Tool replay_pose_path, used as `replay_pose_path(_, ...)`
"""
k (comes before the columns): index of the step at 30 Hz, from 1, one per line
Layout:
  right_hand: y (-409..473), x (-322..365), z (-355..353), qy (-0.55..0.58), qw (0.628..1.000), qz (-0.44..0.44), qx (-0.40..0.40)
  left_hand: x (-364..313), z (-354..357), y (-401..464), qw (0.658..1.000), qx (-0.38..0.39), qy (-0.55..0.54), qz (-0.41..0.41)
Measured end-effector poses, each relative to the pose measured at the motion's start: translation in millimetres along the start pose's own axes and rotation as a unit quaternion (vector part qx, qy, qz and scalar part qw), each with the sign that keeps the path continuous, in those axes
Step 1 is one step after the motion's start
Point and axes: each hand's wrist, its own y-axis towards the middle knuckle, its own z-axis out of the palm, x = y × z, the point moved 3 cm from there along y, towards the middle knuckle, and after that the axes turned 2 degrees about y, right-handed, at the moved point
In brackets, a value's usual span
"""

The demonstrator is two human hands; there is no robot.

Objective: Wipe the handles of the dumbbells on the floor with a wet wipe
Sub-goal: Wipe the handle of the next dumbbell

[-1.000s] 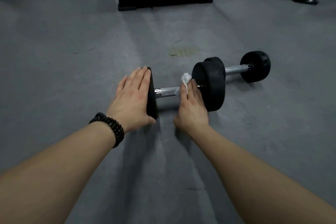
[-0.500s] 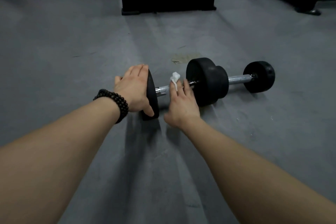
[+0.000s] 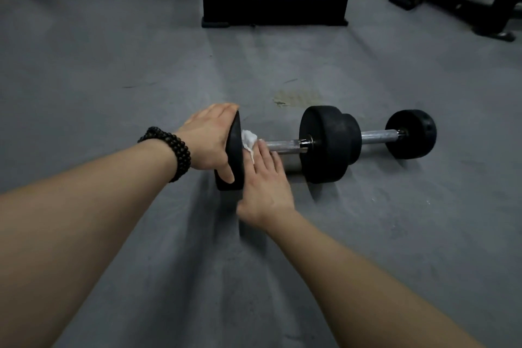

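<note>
Two black dumbbells lie end to end on the grey floor. The near dumbbell (image 3: 324, 144) has a chrome handle (image 3: 285, 145) between two black heads. My left hand (image 3: 210, 140) grips its left head (image 3: 234, 155), fingers over the top and thumb curled round the front edge. My right hand (image 3: 265, 178) holds a crumpled white wet wipe (image 3: 248, 140) against the left end of that handle, right beside the left head. The far dumbbell (image 3: 409, 134) lies behind to the right, its chrome handle (image 3: 378, 136) bare.
A black metal rack base (image 3: 274, 13) stands on the floor straight ahead. More black equipment frames (image 3: 452, 0) occupy the back right corner. A yellowish stain (image 3: 293, 97) marks the floor behind the dumbbells.
My right hand has slid the wipe leftward along the handle, from the right head to the left head. My left hand has turned from lying flat on the head to gripping it.
</note>
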Motion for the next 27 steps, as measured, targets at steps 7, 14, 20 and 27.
replay_pose_path(7,-4.6,-30.0,0.0,0.034,0.987,0.139,-0.077,-0.5,0.4,2.1,1.0,0.011,-0.011,-0.009)
replay_pose_path(14,-0.9,-27.5,1.2,0.004,0.998,0.017,-0.053,1.0,0.3,1.3,1.0,-0.01,0.0,-0.024)
replay_pose_path(20,11.1,-39.2,-4.5,0.007,1.0,0.014,-0.025,-12.0,29.6,-32.2,0.98,-0.158,0.121,0.016)
replay_pose_path(27,28.4,-12.0,-0.5,0.021,0.996,0.076,-0.027,-5.6,17.9,6.9,0.986,-0.124,0.107,-0.025)
